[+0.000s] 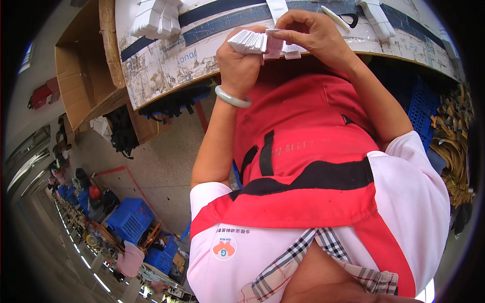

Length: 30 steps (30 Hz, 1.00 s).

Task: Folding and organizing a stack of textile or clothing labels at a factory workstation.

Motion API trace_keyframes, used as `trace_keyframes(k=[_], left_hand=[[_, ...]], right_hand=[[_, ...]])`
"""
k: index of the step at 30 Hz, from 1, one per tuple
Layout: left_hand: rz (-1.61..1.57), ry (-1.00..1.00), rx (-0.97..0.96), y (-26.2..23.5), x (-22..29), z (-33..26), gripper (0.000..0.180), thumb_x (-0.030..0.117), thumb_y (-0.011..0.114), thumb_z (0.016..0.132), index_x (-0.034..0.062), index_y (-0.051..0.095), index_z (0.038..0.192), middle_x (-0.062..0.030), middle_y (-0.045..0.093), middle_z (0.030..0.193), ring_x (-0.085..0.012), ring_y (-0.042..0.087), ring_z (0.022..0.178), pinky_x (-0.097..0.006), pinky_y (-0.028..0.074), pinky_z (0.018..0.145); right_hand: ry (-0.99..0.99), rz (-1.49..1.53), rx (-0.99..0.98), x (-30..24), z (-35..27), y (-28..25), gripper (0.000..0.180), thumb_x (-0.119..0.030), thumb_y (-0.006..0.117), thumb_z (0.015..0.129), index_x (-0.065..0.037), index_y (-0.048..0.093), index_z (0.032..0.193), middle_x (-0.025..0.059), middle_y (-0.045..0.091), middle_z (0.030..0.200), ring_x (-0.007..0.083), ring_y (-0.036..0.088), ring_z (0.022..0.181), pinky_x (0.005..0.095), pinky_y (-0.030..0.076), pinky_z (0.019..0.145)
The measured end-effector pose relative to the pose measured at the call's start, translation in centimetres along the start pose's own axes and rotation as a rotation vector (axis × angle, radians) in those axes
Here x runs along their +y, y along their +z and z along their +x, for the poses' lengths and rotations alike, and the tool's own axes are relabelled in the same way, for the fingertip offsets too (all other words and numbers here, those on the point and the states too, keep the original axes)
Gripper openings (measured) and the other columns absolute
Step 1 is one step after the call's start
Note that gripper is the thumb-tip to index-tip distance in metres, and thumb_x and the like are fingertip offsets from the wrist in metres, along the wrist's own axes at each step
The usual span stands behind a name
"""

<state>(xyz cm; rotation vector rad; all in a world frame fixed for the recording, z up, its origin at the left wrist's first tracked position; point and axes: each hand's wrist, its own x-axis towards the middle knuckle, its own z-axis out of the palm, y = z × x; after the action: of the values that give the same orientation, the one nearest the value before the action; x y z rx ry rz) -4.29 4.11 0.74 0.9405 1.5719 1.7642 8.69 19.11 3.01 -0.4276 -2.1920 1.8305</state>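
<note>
My left hand (236, 68), with a pale bangle at its wrist, is wrapped round a fanned stack of white paper tags (247, 42). Just to its right, the thumb and fingers of my right hand (316, 38) pinch the edge of a small white tag (273, 31). A pinkish translucent piece (274, 46) hangs between the two hands, and its kind is hard to make out. Both hands are above the near edge of the worktable (166, 68), whose top is worn and patched with dark tape.
Bundles of white tags (156, 19) lie at the table's far left, and another white bundle (376, 19) at the right. Near it is a white-handled tool (337, 18) with a black loop. An open cardboard box (83, 76) stands left. Blue crates (130, 219) are on the floor.
</note>
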Motion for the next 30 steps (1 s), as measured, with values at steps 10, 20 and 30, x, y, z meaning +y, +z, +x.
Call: trace_keyframes(k=[10, 20, 30], left_hand=[[-0.118, -0.095, 0.005, 0.6, 0.5, -0.1, 0.011, 0.003, 0.066, 0.087, 0.0003, 0.068, 0.097, -0.0048, 0.065, 0.069, -0.0069, 0.056, 0.054, -0.020, 0.043, 0.046], [-0.204, -0.259, -0.071, 0.0, -0.5, 0.0, 0.015, 0.012, 0.070, 0.088, -0.0007, 0.066, 0.094, -0.0054, 0.065, 0.073, -0.0061, 0.054, 0.054, -0.022, 0.041, 0.044], [-0.663, -0.506, -0.289, -0.5, -1.1, -0.2, 0.029, 0.024, 0.069, 0.090, 0.0011, 0.062, 0.106, -0.0060, 0.066, 0.085, -0.0145, 0.066, 0.074, -0.026, 0.053, 0.063]], right_hand=[[0.036, 0.072, 0.001, 0.5, -0.1, 0.0, 0.015, -0.013, 0.064, 0.094, 0.000, 0.062, 0.102, 0.0002, 0.063, 0.092, 0.0061, 0.060, 0.087, 0.0219, 0.051, 0.079], [0.054, -0.042, -0.070, -0.2, -0.3, -0.5, 0.015, -0.016, 0.066, 0.092, -0.001, 0.066, 0.095, -0.0003, 0.061, 0.085, 0.0050, 0.056, 0.078, 0.0205, 0.048, 0.069], [0.042, 0.080, -0.087, 0.1, 0.3, 0.6, 0.016, -0.019, 0.065, 0.093, -0.003, 0.067, 0.095, -0.0009, 0.063, 0.083, 0.0051, 0.056, 0.076, 0.0216, 0.046, 0.068]])
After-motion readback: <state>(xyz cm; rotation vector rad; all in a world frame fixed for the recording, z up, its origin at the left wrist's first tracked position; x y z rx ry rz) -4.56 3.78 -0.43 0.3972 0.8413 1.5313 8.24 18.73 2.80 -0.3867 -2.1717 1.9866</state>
